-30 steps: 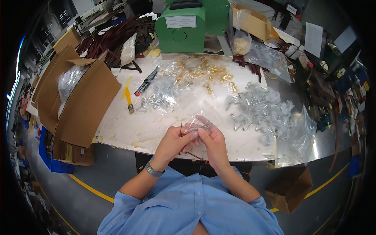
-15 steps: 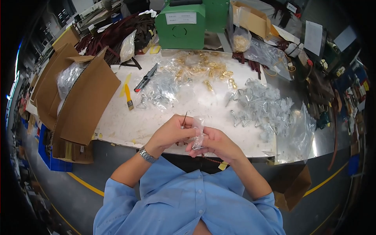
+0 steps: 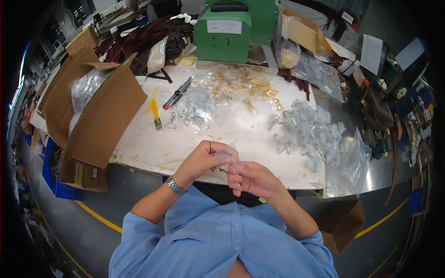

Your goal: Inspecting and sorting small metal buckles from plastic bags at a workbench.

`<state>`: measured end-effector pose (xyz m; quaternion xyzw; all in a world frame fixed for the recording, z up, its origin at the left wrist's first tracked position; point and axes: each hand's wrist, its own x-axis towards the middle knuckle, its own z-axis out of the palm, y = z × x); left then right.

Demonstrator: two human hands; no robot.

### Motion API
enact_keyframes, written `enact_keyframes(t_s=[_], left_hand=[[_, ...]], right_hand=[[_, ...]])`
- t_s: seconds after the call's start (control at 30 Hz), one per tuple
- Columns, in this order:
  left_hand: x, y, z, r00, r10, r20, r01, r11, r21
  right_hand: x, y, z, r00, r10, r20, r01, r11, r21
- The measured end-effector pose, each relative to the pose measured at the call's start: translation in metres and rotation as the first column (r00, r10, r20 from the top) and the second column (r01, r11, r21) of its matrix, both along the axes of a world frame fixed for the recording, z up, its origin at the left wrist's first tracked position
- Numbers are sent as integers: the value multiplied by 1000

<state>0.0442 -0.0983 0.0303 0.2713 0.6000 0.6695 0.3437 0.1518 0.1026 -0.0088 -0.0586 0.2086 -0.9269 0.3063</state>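
A small clear plastic bag (image 3: 227, 155) stretches between my two hands just above the table's front edge. My left hand (image 3: 202, 161) is closed on its left side, and a thin dark pointed tool (image 3: 210, 148) sticks up between the same fingers. My right hand (image 3: 254, 179) pinches the other end of the plastic, its lower fingers curled in. Whatever those curled fingers may cover is hidden. To the right lies a pile of silver triangular metal fittings (image 3: 306, 127) in clear wrapping. A smaller group of wrapped silver fittings (image 3: 191, 113) lies beyond my left hand.
Gold-coloured fittings (image 3: 255, 88) in plastic lie before a green machine (image 3: 222, 39). A utility knife (image 3: 177, 94) and yellow-handled brush (image 3: 155, 113) rest left of centre. An open cardboard box (image 3: 104, 116) stands at left; clear bags (image 3: 354, 162) hang over the right edge.
My right hand has curled its fingers, and the silver fitting seen beside them is out of sight. The plastic now spans sideways between my hands. The view has shifted slightly.
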Motion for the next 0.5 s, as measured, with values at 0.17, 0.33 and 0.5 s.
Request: enact_keyframes(t_s=[0.17, 0.33, 0.5], left_hand=[[-25, -22, -28, 847, -168, 504, -102, 880, 465], [-35, -26, -7, 935, 142, -325, -182, 979, -94], [-18, -24, 19, 951, -310, 16, 308, 936, -173]], right_hand=[[5, 3, 37, 982, -55, -178, 137, 863, 486], [15, 11, 50, 954, -76, -289, 261, 686, 679], [17, 8, 43, 956, -63, -287, 261, 634, 728]])
